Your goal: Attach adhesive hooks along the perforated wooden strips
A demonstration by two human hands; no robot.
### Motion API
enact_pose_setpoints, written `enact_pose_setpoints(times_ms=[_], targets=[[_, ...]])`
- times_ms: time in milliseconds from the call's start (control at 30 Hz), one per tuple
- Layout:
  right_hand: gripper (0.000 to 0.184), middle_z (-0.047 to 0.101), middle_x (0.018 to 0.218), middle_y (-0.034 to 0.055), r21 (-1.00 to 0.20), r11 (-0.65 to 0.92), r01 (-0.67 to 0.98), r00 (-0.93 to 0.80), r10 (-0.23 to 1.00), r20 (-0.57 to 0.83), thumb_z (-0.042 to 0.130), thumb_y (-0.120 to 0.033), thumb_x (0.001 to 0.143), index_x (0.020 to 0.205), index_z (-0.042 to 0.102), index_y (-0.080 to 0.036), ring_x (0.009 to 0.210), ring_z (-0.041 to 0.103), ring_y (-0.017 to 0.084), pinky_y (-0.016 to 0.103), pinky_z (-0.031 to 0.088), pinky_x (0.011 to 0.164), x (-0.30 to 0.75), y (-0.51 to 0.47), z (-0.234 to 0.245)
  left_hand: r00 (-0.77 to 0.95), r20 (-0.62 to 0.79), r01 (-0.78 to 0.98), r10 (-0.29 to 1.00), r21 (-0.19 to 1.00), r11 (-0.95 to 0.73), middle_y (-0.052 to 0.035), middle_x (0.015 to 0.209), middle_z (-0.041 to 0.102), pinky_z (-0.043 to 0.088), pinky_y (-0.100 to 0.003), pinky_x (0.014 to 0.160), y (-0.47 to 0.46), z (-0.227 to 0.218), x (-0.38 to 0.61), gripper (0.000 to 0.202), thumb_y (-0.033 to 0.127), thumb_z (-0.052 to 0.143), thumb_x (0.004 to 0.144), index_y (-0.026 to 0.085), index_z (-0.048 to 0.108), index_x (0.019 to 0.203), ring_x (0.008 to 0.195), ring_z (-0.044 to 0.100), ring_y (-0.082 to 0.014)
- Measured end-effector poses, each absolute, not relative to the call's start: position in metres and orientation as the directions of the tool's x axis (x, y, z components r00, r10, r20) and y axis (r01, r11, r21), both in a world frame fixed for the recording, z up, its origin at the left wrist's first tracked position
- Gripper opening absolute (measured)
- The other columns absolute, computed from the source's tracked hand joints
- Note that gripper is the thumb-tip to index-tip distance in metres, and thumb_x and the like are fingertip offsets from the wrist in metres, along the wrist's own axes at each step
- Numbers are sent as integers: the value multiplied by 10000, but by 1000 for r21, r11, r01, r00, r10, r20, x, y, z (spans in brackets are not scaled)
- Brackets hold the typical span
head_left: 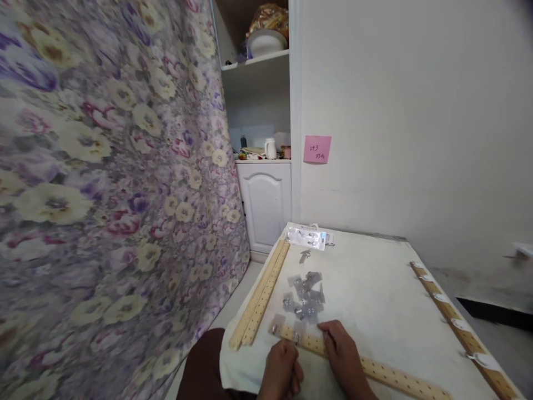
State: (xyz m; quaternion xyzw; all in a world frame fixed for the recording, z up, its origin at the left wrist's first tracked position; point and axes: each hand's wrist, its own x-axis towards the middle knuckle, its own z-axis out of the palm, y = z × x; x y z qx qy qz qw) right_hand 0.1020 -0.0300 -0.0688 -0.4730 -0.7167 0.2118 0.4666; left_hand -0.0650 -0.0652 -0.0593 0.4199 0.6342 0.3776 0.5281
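A light wooden strip with rows of holes lies aslant across the near part of the table. My left hand is closed just in front of its left end, fingers curled in; whatever they may pinch is hidden. Close above its fingertips, a small metal hook on a clear patch sits on the strip. Another clear hook is at the strip's left tip. My right hand lies over the strip with bent fingers gripping it. Beyond both hands is a loose pile of clear adhesive hooks.
Two holed wooden strips lie along the table's left edge. Another strip with several white-backed hooks runs along the right edge. Clear packaging rests at the far end. A flowered curtain hangs left; a white cabinet stands behind.
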Motion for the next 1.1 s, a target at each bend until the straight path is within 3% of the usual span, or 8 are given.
enact_pose_setpoints(times_ms=[167,300,400,800,967,1100], targets=[[134,632,705,8,-784,222,579,-6,963,269,475,-288,783,836,577,-220,653,610,177,276,474,628,99,-9,-61,-76,-359,134,930,921,366,45,407,555,193,-180,258,-63,-57,-65,192,378,316,809,224,380,714,232,377,-73],[118,622,621,-18,-738,71,671,-3,996,92,479,-295,765,681,530,-229,616,593,160,245,399,586,91,3,-59,-84,-368,121,926,919,376,44,388,551,186,-180,254,-61,-60,-66,194,390,327,799,225,378,710,229,390,-81],[158,623,610,-17,-710,12,704,24,999,41,449,-286,771,638,516,-231,612,580,159,240,356,568,87,5,-59,-80,-359,105,930,925,366,44,395,560,180,-171,254,-61,-65,-68,199,394,324,803,225,385,718,235,401,-79],[165,498,547,-40,-856,144,497,3,986,167,458,-304,763,630,493,-213,560,507,150,234,362,551,105,-17,-36,-73,-323,63,944,943,327,66,393,547,160,-175,275,-76,-61,-70,137,343,403,764,233,399,683,232,369,-73],[149,454,530,-62,-914,196,356,-20,979,202,477,-317,793,689,498,-212,503,457,121,208,346,487,110,-39,-29,-12,-219,76,976,973,220,69,335,472,198,-174,356,-84,-64,-55,250,428,533,712,204,456,631,302,351,-50],[110,491,580,-52,-863,326,385,-43,941,336,467,-286,818,749,502,-208,498,478,113,208,373,501,107,-51,-34,77,-222,-52,972,973,226,54,485,568,212,-191,321,-81,-39,-33,352,520,562,668,194,483,774,285,395,-62]])
